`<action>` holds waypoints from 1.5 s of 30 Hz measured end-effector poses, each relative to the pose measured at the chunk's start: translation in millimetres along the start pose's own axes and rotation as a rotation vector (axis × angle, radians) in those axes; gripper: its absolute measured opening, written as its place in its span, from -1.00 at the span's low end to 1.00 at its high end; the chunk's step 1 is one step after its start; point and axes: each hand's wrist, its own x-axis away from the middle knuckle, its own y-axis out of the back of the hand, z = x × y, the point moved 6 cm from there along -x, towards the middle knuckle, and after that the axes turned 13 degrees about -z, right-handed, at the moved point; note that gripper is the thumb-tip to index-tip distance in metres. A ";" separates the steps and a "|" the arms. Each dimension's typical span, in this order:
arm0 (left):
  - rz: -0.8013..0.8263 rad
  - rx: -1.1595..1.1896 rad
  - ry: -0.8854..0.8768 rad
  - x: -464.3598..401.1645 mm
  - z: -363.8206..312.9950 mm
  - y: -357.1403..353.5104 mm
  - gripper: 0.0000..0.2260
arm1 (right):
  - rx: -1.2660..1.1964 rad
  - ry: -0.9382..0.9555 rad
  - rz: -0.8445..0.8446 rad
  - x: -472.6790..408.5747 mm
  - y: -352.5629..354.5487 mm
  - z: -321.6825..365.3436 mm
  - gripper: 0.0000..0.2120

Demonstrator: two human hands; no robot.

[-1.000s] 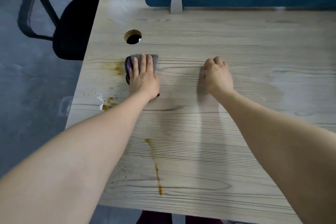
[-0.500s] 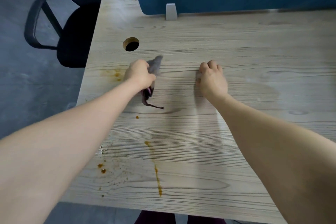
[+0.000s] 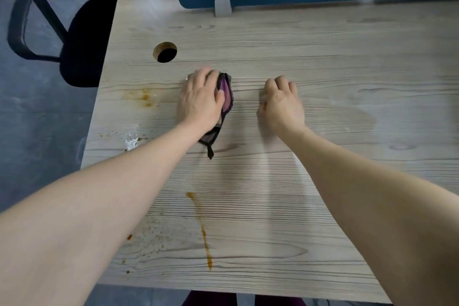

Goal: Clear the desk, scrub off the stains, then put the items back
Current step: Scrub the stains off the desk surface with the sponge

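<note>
Two hands are resting on the counter; the left hand is lying flat on a grey-and-purple cloth, fingers fairly straight, pressing it down; the cloth is bunched long and narrow, its long axis running away from the person, a thin black tail pointing back toward them; the right hand is sitting clenched just beside it, gripping nothing; orange stains are showing nearer the front edge, more left of the cloth.
</note>
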 end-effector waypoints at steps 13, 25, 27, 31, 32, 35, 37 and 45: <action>0.141 -0.122 -0.088 -1.0 14.9 -34.8 -0.56 | 0.059 0.038 0.034 -7.3 0.1 19.3 -0.69; 0.149 -0.101 -0.097 11.0 0.5 -40.7 -0.56 | -0.165 0.057 0.012 -5.1 -23.4 61.7 -0.73; 0.155 -0.080 -0.149 8.3 6.1 -40.5 -0.56 | -0.163 0.061 -0.009 -4.1 -22.0 61.7 -0.73; 0.109 -0.186 -0.005 -9.8 77.9 -16.7 -0.56 | -0.160 0.067 -0.016 -2.6 -21.8 60.7 -0.75; 0.117 -0.202 0.053 -13.4 94.9 -11.1 -0.56 | -0.159 0.059 -0.013 -3.5 -21.4 60.0 -0.75; 0.095 -0.223 0.169 -16.1 110.2 -7.9 -0.55 | -0.144 0.047 0.015 -6.1 -22.7 59.5 -0.73; 0.076 -0.232 0.186 -12.5 90.8 -13.4 -0.54 | -0.128 0.046 0.027 -8.0 -22.7 60.7 -0.68; 0.092 -0.164 -0.073 -21.9 94.2 -17.7 -0.56 | -0.055 -0.058 0.025 -5.4 -24.5 82.9 -0.60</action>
